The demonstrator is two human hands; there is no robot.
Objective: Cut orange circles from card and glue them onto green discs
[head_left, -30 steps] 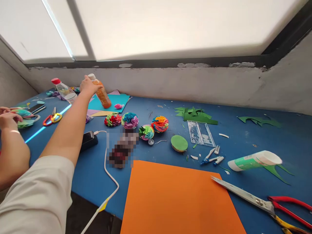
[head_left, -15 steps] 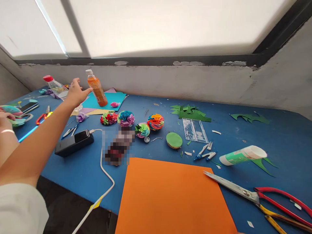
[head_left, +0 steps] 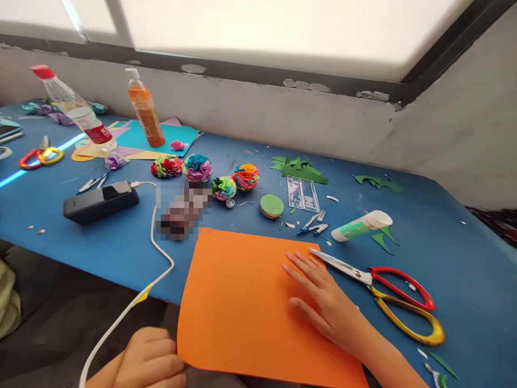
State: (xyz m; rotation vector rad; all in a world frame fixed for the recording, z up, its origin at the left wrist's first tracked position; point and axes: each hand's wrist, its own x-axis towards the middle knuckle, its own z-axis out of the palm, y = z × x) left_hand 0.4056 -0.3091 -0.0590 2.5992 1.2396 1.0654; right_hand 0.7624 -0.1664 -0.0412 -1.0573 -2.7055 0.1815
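Observation:
A sheet of orange paper (head_left: 242, 302) lies in front of me, its near part hanging past the table edge. My right hand (head_left: 319, 296) rests flat on the sheet's right side, fingers spread. At the lower left, my left hand (head_left: 149, 358) is curled closed against the paper's near left corner. Its fingertips are hidden, so whether it grips the sheet cannot be made out. Large scissors (head_left: 363, 277) with red and yellow handles lie right of my right hand, blade tips over the paper's far right corner. Behind them lies a white and green glue stick (head_left: 361, 226).
Crepe-paper balls (head_left: 197, 168), a green disc (head_left: 272, 206) and two compasses (head_left: 313, 225) lie beyond the paper. A black power bank (head_left: 100, 202) trails a white cable (head_left: 161, 250). An orange drink bottle (head_left: 147, 110) and a clear red-capped bottle (head_left: 86, 116) stand at the back left.
The white-sleeved arm reaching towards the bottles is gone from there, as is the hand at the far left. My right hand now lies on the orange paper. The view has shifted right and down.

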